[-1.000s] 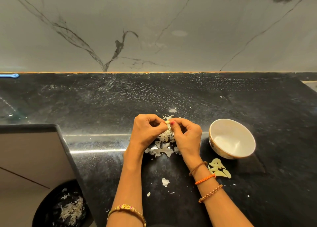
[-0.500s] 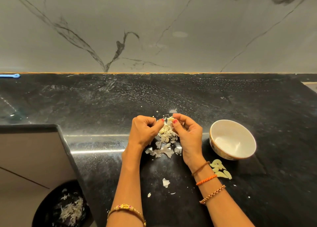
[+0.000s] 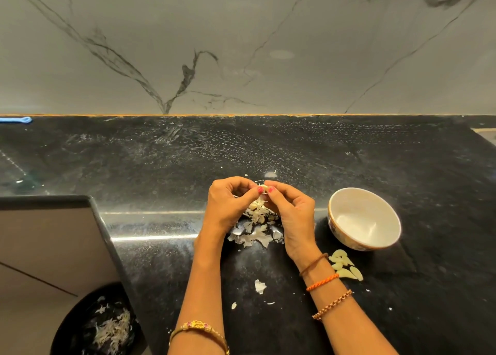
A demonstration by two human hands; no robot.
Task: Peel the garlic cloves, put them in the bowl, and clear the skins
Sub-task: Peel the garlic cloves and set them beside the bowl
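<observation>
Head view, garlic clove [image 3: 264, 187] pinched between thumb tips of left hand [image 3: 228, 207] and right hand [image 3: 292, 215], held above skin pile [image 3: 256, 227] on black counter [image 3: 161, 161]; long axis not readable, neither hand nearer. Bowl [image 3: 386, 244] just right of right hand, apparently empty; peeled cloves [image 3: 345, 267] loose on counter beside its near rim, right hand judged closer for transfer. Dark bin [image 3: 88, 325] below counter edge at lower left, holding skins

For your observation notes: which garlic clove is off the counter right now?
The clove pinched between both thumbs above the skins; the peeled cloves lie on the counter.
</observation>
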